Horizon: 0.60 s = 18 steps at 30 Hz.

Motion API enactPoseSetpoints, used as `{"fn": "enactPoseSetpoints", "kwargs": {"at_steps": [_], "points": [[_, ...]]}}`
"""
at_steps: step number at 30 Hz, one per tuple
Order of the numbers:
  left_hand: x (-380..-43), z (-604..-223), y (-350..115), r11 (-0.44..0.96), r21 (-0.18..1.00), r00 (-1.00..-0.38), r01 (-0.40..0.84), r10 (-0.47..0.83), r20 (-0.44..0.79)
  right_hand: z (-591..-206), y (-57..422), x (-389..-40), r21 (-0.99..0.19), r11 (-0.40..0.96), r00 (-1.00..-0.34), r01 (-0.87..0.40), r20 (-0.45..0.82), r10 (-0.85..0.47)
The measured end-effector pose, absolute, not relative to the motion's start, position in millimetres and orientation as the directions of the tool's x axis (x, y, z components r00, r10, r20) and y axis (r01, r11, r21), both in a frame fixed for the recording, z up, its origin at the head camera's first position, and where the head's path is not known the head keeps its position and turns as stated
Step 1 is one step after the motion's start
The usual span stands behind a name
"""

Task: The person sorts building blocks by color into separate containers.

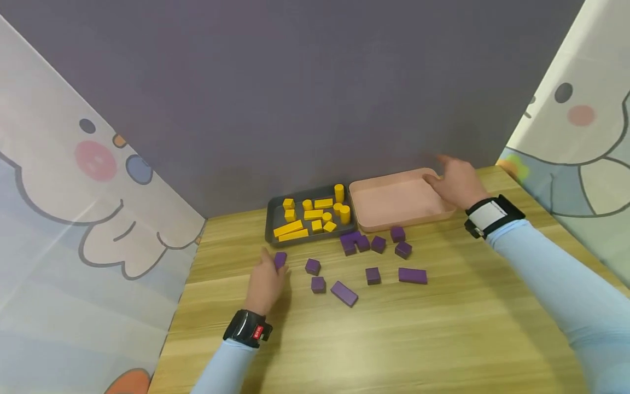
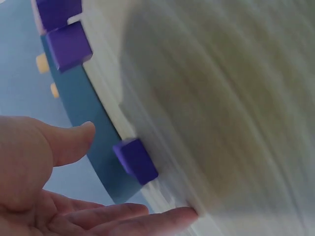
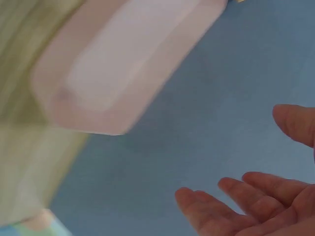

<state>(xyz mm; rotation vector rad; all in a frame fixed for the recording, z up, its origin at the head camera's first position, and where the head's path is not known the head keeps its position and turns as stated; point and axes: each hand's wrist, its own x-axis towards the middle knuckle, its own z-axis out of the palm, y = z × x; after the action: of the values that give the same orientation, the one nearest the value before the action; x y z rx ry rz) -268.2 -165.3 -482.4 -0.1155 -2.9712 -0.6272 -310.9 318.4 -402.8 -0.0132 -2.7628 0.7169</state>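
My left hand (image 1: 264, 284) reaches over the left part of the table, its fingers spread beside a small purple block (image 1: 280, 259). In the left wrist view that purple block (image 2: 137, 161) lies between the thumb and the extended fingers, with a gap to the thumb. My right hand (image 1: 460, 183) hovers by the right end of a pink tray (image 1: 394, 200). The right wrist view shows this hand's fingers (image 3: 209, 214) apart and holding nothing, and the pink tray (image 3: 74, 110) away from them.
A dark grey tray (image 1: 269, 224) with several yellow blocks (image 1: 313, 214) adjoins the pink tray's left side. Several purple cubes (image 1: 373, 276) and two longer purple blocks (image 1: 412, 275) are scattered in front. A grey wall (image 1: 315, 98) rises behind both trays.
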Motion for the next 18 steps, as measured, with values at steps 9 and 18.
{"fn": "enactPoseSetpoints", "kwargs": {"at_steps": [9,18], "points": [[-267,-494,-164,0.939,0.298,-0.974,0.17,0.114,0.195,-459,358,-329,-0.482,0.87,-0.978,0.109,0.104,0.181],[-270,-497,-159,0.944,0.263,-0.968,0.201,0.151,0.199,-482,356,-335,-0.433,0.892,-0.983,0.127,0.063,0.171]]}}
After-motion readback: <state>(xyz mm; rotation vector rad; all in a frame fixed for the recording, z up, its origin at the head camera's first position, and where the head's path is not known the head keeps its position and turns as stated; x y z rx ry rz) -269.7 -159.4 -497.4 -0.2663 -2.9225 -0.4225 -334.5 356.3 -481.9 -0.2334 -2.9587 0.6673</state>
